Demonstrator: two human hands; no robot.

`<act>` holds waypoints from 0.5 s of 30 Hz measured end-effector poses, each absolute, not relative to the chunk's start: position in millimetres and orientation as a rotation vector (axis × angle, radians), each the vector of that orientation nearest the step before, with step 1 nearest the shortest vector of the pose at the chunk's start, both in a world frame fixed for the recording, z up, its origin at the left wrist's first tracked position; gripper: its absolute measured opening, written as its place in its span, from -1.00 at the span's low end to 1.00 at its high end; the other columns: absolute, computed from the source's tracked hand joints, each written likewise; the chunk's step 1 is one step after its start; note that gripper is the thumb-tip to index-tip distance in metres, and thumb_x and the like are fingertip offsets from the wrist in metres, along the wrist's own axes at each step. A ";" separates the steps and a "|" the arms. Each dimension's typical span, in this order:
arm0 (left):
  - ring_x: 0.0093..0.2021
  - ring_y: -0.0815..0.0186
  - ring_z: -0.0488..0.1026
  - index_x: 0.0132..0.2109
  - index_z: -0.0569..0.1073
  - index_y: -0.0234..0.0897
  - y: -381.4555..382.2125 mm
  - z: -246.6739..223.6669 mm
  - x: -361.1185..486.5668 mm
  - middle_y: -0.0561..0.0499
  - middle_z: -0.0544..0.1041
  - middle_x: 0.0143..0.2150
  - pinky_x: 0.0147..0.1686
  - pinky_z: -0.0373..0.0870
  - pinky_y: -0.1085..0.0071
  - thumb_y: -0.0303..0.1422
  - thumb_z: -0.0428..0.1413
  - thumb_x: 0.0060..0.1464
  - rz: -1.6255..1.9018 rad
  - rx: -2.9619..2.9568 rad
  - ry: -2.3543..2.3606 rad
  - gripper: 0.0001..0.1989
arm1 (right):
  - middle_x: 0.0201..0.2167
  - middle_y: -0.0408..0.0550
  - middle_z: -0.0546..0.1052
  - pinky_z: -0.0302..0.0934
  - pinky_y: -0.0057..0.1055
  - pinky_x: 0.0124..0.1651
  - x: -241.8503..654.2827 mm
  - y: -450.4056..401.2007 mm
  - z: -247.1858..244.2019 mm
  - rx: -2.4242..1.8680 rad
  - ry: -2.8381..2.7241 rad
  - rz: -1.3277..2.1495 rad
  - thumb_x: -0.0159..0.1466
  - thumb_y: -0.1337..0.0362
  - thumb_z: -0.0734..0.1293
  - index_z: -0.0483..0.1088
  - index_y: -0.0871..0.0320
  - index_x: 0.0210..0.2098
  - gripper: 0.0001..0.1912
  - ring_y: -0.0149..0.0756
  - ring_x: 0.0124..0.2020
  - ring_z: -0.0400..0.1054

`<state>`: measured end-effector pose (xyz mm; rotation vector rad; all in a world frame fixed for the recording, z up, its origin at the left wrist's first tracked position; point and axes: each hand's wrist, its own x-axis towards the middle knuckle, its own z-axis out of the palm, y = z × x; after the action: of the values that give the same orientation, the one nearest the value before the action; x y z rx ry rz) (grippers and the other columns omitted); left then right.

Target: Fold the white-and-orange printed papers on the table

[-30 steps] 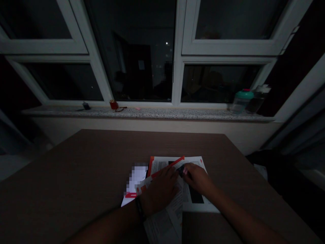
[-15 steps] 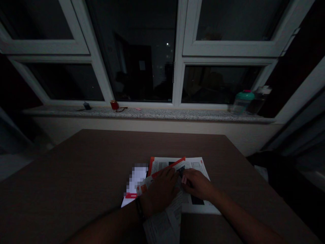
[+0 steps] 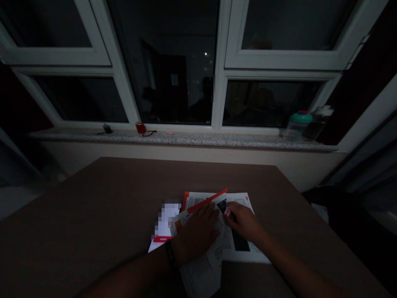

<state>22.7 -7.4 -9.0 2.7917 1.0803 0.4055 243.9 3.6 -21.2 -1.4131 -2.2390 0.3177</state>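
My left hand (image 3: 198,225) lies palm down with its fingers stretched over a folded printed sheet (image 3: 203,271). The sheet has an orange-red edge and slants across another printed page (image 3: 257,252), which lies flat beneath it on the table. At the sheet's right side, my right hand (image 3: 243,221) is closed, pinching a small pink block-like piece (image 3: 227,212) between thumb and fingers. Its exact kind is too dim to make out. Left of the papers lies a lit screen (image 3: 167,217), partly blurred, with a red strip on it.
The brown table (image 3: 124,194) runs up to a wall below a window. On the speckled sill (image 3: 198,138) stand a small red jar (image 3: 140,128), a small dark item (image 3: 107,128), a teal-lidded bottle (image 3: 297,124) and a clear bottle (image 3: 319,122).
My right hand has shifted slightly right and up with the pink piece. The folded sheet under my left hand has moved a little, and more of the dark picture below shows.
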 end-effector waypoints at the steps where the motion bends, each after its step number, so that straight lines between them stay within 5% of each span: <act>1: 0.37 0.02 0.07 0.30 0.14 -0.24 -7.9 -8.6 22.9 -0.17 0.18 0.36 0.25 0.15 0.05 -0.31 0.04 0.26 0.403 2.792 1.080 -0.48 | -0.39 -0.12 0.43 0.13 -0.42 -0.28 243.8 3.0 -20.3 -1.397 -2.264 0.331 0.27 0.34 0.25 0.26 0.10 -0.36 -0.93 -0.27 -0.34 0.34; 15: 0.34 0.02 0.12 0.32 0.15 -0.33 -9.0 -7.4 24.7 -0.20 0.21 0.34 0.27 0.14 0.08 -0.32 0.05 0.28 0.326 2.808 1.092 -0.47 | -0.37 -0.11 0.45 0.14 -0.43 -0.26 241.4 6.3 -18.4 -1.431 -2.172 0.381 0.25 0.37 0.23 0.28 0.11 -0.36 -0.94 -0.27 -0.32 0.34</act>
<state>24.7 -9.0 -7.4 2.8084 1.0916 0.3261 241.4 6.3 -18.4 -1.4313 -2.1718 0.3810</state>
